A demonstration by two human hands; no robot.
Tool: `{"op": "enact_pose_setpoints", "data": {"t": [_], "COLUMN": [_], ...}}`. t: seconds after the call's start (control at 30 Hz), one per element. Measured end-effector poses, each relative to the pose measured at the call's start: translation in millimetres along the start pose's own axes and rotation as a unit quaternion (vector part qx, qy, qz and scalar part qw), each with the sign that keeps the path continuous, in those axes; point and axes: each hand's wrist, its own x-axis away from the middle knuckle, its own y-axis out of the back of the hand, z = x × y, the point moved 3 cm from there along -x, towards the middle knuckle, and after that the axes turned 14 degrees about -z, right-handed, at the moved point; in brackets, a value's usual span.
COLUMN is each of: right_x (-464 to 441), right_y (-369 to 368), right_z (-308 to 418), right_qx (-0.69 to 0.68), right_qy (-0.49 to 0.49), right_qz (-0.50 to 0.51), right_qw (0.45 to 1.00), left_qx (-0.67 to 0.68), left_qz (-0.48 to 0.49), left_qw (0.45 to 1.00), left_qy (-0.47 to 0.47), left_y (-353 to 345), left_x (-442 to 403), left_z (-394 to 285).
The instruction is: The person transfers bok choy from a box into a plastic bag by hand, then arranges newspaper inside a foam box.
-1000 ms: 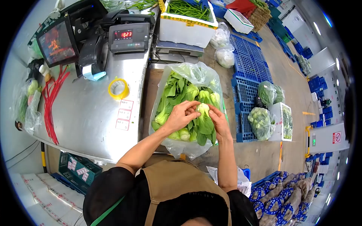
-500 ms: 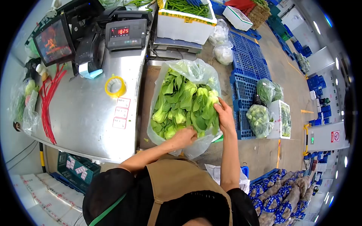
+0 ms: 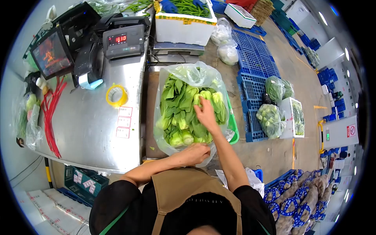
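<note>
Leafy green bok choy (image 3: pixel 178 92) fills a clear plastic bag (image 3: pixel 159 135) that lines a green crate (image 3: pixel 234 127). My left hand (image 3: pixel 197 154) is at the bag's near edge, its fingers curled in; what they hold, if anything, is hidden. Over the right part of the vegetables, my right hand (image 3: pixel 205 113) reaches with its fingertips at a pale stem of one bok choy. Whether it grips that stem is not clear.
Left stands a metal table (image 3: pixel 86 129) with a scale display (image 3: pixel 124 41), a screen (image 3: pixel 52 53), yellow tape (image 3: pixel 116 96) and red ties (image 3: pixel 50 117). A white foam box (image 3: pixel 184 29) of green beans is beyond the bag. Blue pallets (image 3: pixel 254 58) lie right.
The single bok choy held earlier between both hands is now among the others. My left hand has moved down to the bag's near edge; my right hand has moved left over the vegetables.
</note>
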Motion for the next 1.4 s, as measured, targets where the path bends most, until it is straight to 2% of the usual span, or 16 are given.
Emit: {"op": "enact_pose_setpoints", "data": {"t": [0.07, 0.13, 0.33, 0.57, 0.63, 0.73, 0.83, 0.87, 0.97, 1.0, 1.03, 1.1, 1.2, 1.27, 1.33, 1.4], "right_x": [18.7, 49.4, 227.4, 417.5, 486.0, 612.4, 743.0, 789.5, 880.4, 878.1, 909.5, 885.6, 895.1, 917.3, 970.5, 959.5], "right_y": [55.0, 105.7, 193.1, 230.0, 237.4, 241.1, 251.6, 254.0, 284.2, 315.5, 319.3, 364.9, 393.0, 385.9, 354.9, 355.0], "right_z": [6.2, -13.3, -123.0, -106.8, -117.2, -139.6, -147.8, -153.3, -144.3, -130.6, -129.8, -120.4, -106.6, -99.6, -111.9, -112.4], "right_qx": [-0.176, -0.074, -0.031, 0.083, 0.125, 0.243, 0.299, 0.311, 0.383, 0.425, 0.546, 0.531, 0.568, 0.504, 0.363, 0.419], "right_qy": [-0.101, -0.052, -0.349, -0.411, -0.441, -0.555, -0.678, -0.709, -0.797, -0.823, -0.738, -0.77, -0.766, -0.809, -0.859, -0.828], "right_qz": [-0.062, -0.124, -0.271, -0.347, -0.409, -0.399, -0.382, -0.381, -0.303, -0.238, -0.216, -0.214, -0.162, -0.172, -0.218, -0.216], "right_qw": [0.977, 0.988, 0.897, 0.839, 0.789, 0.688, 0.552, 0.506, 0.354, 0.291, 0.333, 0.282, 0.254, 0.247, 0.288, 0.303], "left_qx": [-0.012, 0.003, 0.06, -0.138, -0.143, -0.043, 0.024, -0.008, -0.11, -0.133, -0.156, -0.169, -0.078, -0.026, -0.173, -0.199], "left_qz": [-0.074, -0.124, -0.043, -0.133, -0.119, 0.094, 0.358, 0.318, 0.247, 0.256, 0.26, 0.294, 0.399, 0.412, 0.362, 0.286], "left_qw": [0.996, 0.99, 0.992, 0.965, 0.968, 0.989, 0.933, 0.925, 0.946, 0.948, 0.949, 0.939, 0.841, 0.895, 0.914, 0.935], "left_qy": [-0.044, -0.074, -0.101, -0.177, -0.168, -0.106, -0.013, -0.206, -0.18, -0.133, -0.086, 0.064, 0.357, 0.168, 0.054, -0.067], "left_y": [5.9, 14.6, -43.3, -131.5, -180.2, -281.5, -395.2, -422.4, -488.8, -507.8, -526.4, -548.5, -558.3, -576.6, -569.6, -565.1], "left_x": [-4.3, -11.4, -39.3, -150.1, -154.7, -124.8, -50.9, -31.3, -18.5, -18.7, -24.0, -29.9, -20.3, -1.0, 0.3, 3.6], "left_z": [-14.8, -34.7, -83.5, -86.0, -103.6, -112.1, -102.0, -110.4, -95.9, -77.9, -58.0, -24.9, -17.3, 30.1, -12.5, -57.9]}}
